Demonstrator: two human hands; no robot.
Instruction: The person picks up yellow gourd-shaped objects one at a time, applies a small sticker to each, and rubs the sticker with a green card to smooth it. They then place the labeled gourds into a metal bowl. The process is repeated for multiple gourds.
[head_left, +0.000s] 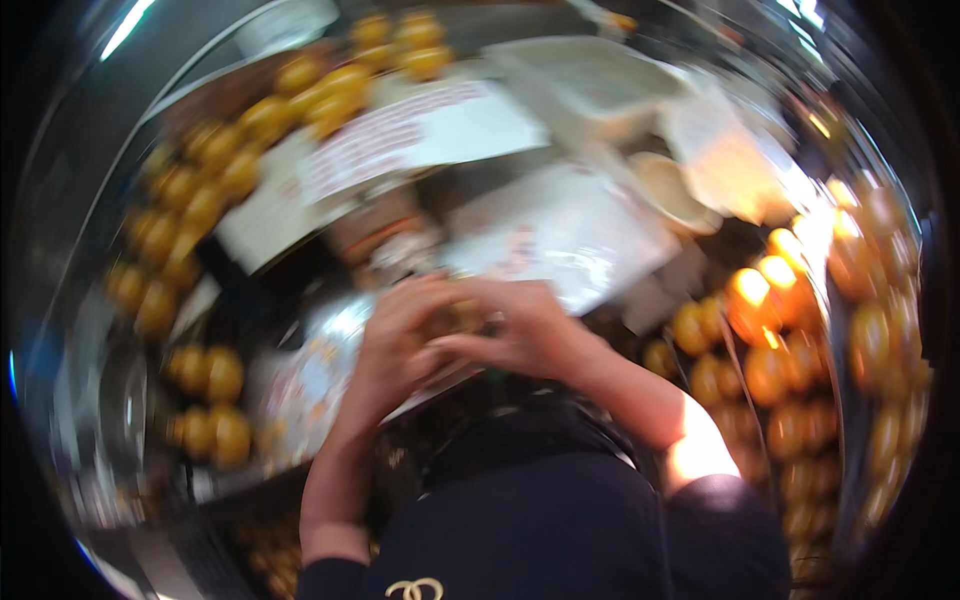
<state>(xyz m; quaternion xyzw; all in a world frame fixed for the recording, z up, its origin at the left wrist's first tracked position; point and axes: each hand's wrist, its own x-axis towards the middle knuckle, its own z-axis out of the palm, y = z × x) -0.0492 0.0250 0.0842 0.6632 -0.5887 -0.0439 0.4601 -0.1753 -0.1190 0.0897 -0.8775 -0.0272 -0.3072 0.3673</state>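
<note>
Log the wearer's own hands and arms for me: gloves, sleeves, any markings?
The left hand and right hand look ungloved, and both forearms are bare. No watch or band shows at either wrist; blur hides finer detail such as rings. Dark navy sleeves match a dark top with a pale, looped mark at the picture's lower edge.

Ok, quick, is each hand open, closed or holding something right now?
Left hand: curled; too blurred to tell what, if anything, it holds.
Right hand: curled beside it; its grip can't be told either.
</note>
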